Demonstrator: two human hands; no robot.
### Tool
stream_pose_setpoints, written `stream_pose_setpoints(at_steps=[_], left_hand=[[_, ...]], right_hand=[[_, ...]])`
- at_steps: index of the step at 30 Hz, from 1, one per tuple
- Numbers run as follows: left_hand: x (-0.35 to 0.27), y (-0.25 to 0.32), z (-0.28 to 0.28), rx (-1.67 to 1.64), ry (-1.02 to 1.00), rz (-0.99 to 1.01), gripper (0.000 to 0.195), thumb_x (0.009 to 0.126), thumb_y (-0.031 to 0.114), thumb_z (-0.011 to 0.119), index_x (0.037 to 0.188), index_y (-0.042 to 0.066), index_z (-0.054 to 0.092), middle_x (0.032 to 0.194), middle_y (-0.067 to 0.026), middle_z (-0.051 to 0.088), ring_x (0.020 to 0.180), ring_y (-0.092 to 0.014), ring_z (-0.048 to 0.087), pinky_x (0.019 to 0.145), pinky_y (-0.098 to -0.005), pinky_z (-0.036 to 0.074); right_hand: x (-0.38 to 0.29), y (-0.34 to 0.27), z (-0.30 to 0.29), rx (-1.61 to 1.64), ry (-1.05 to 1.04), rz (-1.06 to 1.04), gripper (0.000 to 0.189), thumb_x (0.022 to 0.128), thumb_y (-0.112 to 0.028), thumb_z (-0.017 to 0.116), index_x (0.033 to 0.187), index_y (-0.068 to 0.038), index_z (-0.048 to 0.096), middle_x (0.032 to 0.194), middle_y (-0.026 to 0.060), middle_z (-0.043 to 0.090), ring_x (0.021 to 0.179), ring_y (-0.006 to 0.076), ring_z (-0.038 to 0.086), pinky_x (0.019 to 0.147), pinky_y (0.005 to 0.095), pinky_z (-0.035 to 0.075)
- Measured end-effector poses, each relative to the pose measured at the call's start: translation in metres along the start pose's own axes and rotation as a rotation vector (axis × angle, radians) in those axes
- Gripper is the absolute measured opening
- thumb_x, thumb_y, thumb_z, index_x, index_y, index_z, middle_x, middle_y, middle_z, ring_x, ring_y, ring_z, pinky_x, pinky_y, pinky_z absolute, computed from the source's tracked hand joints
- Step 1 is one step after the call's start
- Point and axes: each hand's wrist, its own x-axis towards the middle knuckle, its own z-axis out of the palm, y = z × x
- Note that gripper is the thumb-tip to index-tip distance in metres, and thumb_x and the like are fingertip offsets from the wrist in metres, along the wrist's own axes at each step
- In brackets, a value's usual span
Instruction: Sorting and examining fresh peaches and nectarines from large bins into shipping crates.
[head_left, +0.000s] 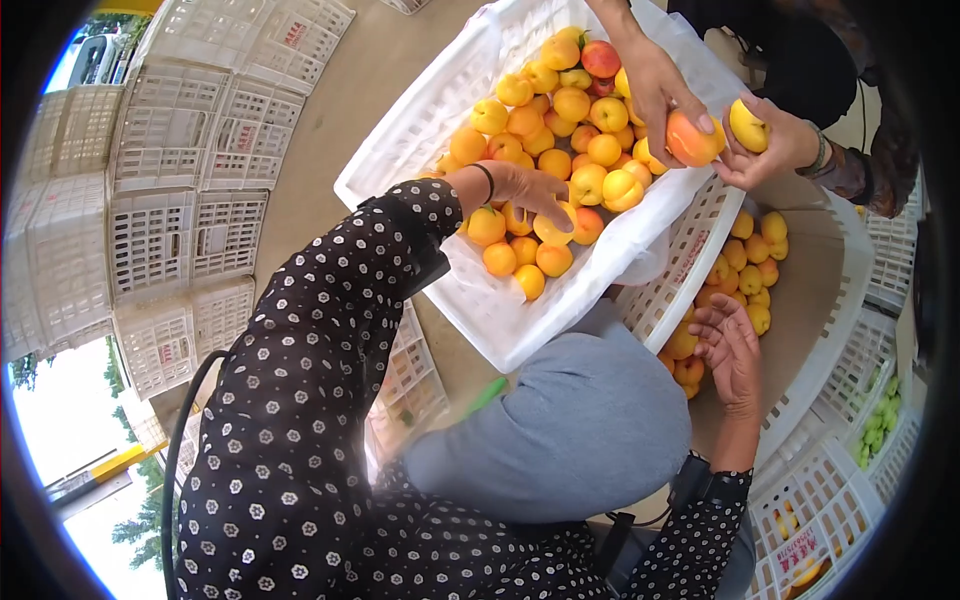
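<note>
My left hand (525, 191) reaches into a white plastic crate (465, 307) lined with thin white sheeting. Its fingers curve over a yellow-orange peach (553, 225) among many others; whether they grip it I cannot tell. One redder peach (600, 58) lies at the crate's far end. My right hand (731, 352), palm up with curled, parted fingers and nothing in it, hovers above more orange and yellow peaches (742, 255) in a second white crate (686, 262) lined with brown board. That crate stands to the right, partly under the first.
Another person's hands (660, 94) hold peaches over the first crate's right edge. Stacked white crates (236, 135) stand at the left. My grey-clad knee (585, 420) is against the near side of the first crate. Crates with green produce (881, 424) and yellow fruit (806, 574) are at the lower right.
</note>
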Motion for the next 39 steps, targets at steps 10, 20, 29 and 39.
stream_pose_setpoints(at_steps=[10, 20, 29, 39], left_hand=[[-0.065, 0.098, 0.01, -0.444, -0.045, 0.608, 0.054, 0.088, 0.052, 0.058, 0.1, 0.0, 0.064, 0.091, -0.0097, 0.067, 0.081, -0.016, 0.064, 0.066, -0.03, 0.051], [0.025, -0.065, 0.039, 1.068, -0.075, 0.092, 0.028, 0.08, 0.022, 0.062, 0.107, 0.015, 0.067, 0.119, -0.0087, 0.056, 0.101, -0.033, 0.061, 0.082, -0.0456, 0.05], [0.035, -0.081, 0.05, 1.274, -0.035, 0.175, 0.032, 0.08, 0.018, 0.063, 0.112, 0.018, 0.063, 0.118, -0.0089, 0.053, 0.1, -0.03, 0.062, 0.079, -0.0422, 0.05], [0.028, -0.067, 0.021, 0.77, -0.121, -0.104, 0.059, 0.069, 0.014, 0.072, 0.122, 0.004, 0.048, 0.117, -0.0193, 0.058, 0.106, -0.034, 0.059, 0.085, -0.041, 0.048]], right_hand=[[0.009, -0.033, 0.066, 0.551, -0.417, -0.027, 0.072, 0.093, -0.056, 0.047, 0.14, -0.004, 0.03, 0.124, 0.0259, 0.05, 0.094, 0.0339, 0.063, 0.057, 0.0361, 0.058], [-0.008, 0.032, -0.054, -0.277, 0.188, 0.276, 0.035, 0.093, -0.032, 0.058, 0.112, -0.002, 0.055, 0.097, 0.0106, 0.062, 0.087, 0.0207, 0.063, 0.065, 0.0309, 0.055], [-0.009, 0.092, -0.092, -0.801, 0.173, 0.168, 0.032, 0.091, -0.015, 0.059, 0.118, 0.002, 0.055, 0.108, 0.015, 0.064, 0.103, 0.0229, 0.062, 0.092, 0.0317, 0.045], [-0.008, 0.06, -0.068, -0.728, 0.211, 0.151, 0.029, 0.094, -0.013, 0.055, 0.118, 0.003, 0.055, 0.108, 0.0106, 0.064, 0.096, 0.0156, 0.061, 0.083, 0.0278, 0.048]])
